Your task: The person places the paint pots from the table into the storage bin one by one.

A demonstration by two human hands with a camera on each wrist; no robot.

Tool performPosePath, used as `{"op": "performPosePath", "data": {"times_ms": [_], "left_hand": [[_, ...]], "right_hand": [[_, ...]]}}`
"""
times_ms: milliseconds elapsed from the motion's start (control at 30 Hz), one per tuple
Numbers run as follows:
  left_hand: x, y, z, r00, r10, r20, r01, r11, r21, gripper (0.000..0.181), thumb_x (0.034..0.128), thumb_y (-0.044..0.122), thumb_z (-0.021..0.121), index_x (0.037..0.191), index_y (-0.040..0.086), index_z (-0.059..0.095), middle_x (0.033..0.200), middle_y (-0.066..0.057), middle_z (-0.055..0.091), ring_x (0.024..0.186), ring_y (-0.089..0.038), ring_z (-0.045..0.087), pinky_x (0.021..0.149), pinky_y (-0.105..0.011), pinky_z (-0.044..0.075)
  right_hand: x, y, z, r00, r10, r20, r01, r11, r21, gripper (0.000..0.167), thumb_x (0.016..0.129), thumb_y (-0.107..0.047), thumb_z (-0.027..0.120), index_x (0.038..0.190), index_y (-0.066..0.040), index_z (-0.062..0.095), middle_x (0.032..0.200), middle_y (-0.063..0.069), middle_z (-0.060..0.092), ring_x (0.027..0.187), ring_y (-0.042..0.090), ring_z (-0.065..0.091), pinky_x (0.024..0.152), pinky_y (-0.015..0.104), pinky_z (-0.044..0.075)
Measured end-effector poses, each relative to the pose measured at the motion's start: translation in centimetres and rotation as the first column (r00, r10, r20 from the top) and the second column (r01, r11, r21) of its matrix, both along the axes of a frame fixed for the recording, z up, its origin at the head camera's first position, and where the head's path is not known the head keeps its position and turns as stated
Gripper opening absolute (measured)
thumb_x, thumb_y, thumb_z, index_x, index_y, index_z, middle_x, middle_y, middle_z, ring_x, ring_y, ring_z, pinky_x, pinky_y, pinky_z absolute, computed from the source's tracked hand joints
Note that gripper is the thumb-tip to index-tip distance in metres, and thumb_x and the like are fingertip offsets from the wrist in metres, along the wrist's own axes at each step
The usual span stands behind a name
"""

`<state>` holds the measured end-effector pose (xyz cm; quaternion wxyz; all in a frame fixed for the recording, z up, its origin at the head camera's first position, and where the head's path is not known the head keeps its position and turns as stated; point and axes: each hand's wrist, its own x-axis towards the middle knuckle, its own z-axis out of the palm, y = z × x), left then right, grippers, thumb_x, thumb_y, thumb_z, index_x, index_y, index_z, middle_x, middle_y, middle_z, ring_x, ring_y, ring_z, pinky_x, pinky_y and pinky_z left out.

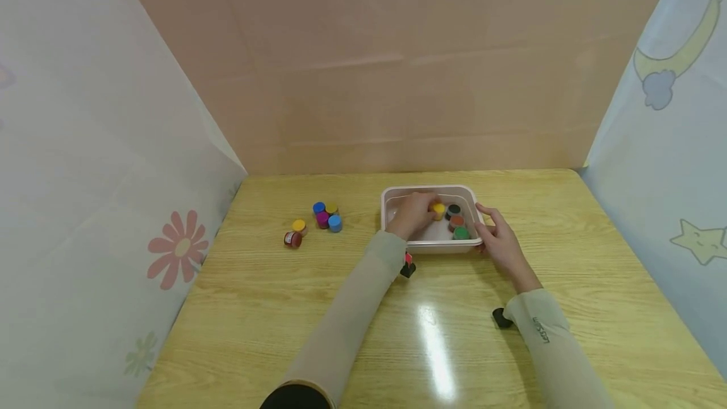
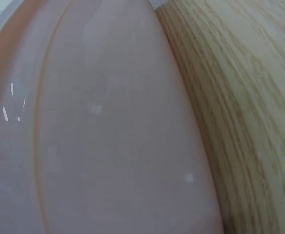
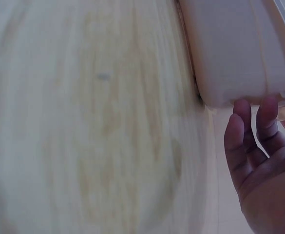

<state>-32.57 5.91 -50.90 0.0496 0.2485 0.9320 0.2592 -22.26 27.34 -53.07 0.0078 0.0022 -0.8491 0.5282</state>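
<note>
A pale pinkish-white plastic tray (image 1: pixel 433 247) stands near the back of the wooden table. My left hand (image 1: pixel 413 214) reaches down inside it and pinches a small paint jar with a yellow lid (image 1: pixel 438 210). Beside that jar, along the tray's right part, sit jars with a black lid (image 1: pixel 452 211), a reddish-brown lid (image 1: pixel 456 223) and a green lid (image 1: pixel 461 233). The right hand (image 1: pixel 502 245) grips the tray's right end; in the right wrist view its bent fingers (image 3: pixel 266 114) touch the end wall. The left wrist view shows only the tray's wall (image 2: pixel 118 122) and table.
Left of the tray, a blue-lidded jar (image 1: pixel 319 207), a purple jar (image 1: pixel 322 219), a dark yellow one (image 1: pixel 332 209) and a light blue one (image 1: pixel 335 224) stand bunched. Farther left are a yellow-orange-lidded jar (image 1: pixel 299 226) and a dark red jar (image 1: pixel 292 240) on its side.
</note>
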Motion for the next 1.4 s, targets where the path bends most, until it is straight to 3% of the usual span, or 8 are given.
{"op": "performPosePath", "data": {"times_ms": [267, 500, 967, 1200, 1400], "left_hand": [[0.0, 0.1, 0.0, 1.000, -0.017, 0.002, 0.017, 1.000, 0.008, 0.032, 0.0995, 0.015, 0.070, 0.131, 0.018, 0.069, 0.119, 0.004, 0.071, 0.097, -0.009, 0.059, 0.090, -0.021, 0.051], [-0.1, 0.0, -0.2, 0.999, -0.034, -0.006, 0.034, 0.999, 0.002, 0.031, 0.0993, 0.014, 0.070, 0.130, 0.017, 0.068, 0.110, 0.005, 0.069, 0.090, -0.010, 0.057, 0.080, -0.018, 0.047], [-0.1, -0.2, -0.1, 0.999, -0.033, 0.015, 0.033, 0.999, 0.017, 0.033, 0.0989, 0.016, 0.071, 0.131, 0.020, 0.066, 0.108, 0.006, 0.068, 0.091, -0.008, 0.059, 0.080, -0.018, 0.050], [0.7, -1.1, 1.2, 0.998, -0.055, -0.016, 0.056, 0.998, 0.042, 0.032, 0.1018, 0.018, 0.067, 0.134, 0.019, 0.064, 0.102, 0.006, 0.068, 0.084, -0.008, 0.059, 0.068, -0.018, 0.049], [1.2, -2.6, 3.2, 0.997, -0.078, 0.005, 0.076, 0.986, 0.145, 0.034, 0.1027, 0.018, 0.066, 0.136, 0.016, 0.063, 0.108, 0.000, 0.072, 0.086, -0.008, 0.065, 0.068, -0.018, 0.052]], "right_hand": [[0.0, 0.1, 0.1, 1.000, 0.006, -0.006, -0.006, 1.000, -0.001, 0.058, 0.111, -0.032, 0.046, 0.164, -0.015, 0.029, 0.108, 0.035, 0.070, 0.067, 0.020, 0.066, 0.060, 0.032, 0.057], [0.1, 0.1, 0.0, 1.000, -0.014, -0.005, 0.014, 1.000, 0.022, 0.057, 0.111, -0.036, 0.046, 0.163, -0.018, 0.031, 0.108, 0.035, 0.069, 0.067, 0.019, 0.066, 0.061, 0.031, 0.057], [0.3, -0.1, 0.1, 1.000, -0.009, -0.008, 0.009, 1.000, 0.028, 0.056, 0.111, -0.035, 0.046, 0.163, -0.018, 0.031, 0.112, 0.036, 0.069, 0.070, 0.018, 0.066, 0.062, 0.031, 0.057], [0.1, 0.1, 0.1, 1.000, 0.007, -0.006, -0.007, 1.000, 0.018, 0.057, 0.112, -0.031, 0.045, 0.164, -0.014, 0.029, 0.117, 0.038, 0.067, 0.069, 0.020, 0.066, 0.061, 0.033, 0.058], [-0.1, 0.2, 0.1, 1.000, 0.014, -0.022, -0.014, 1.000, 0.017, 0.055, 0.112, -0.027, 0.045, 0.163, -0.012, 0.030, 0.106, 0.035, 0.070, 0.065, 0.018, 0.063, 0.060, 0.033, 0.057]]}}
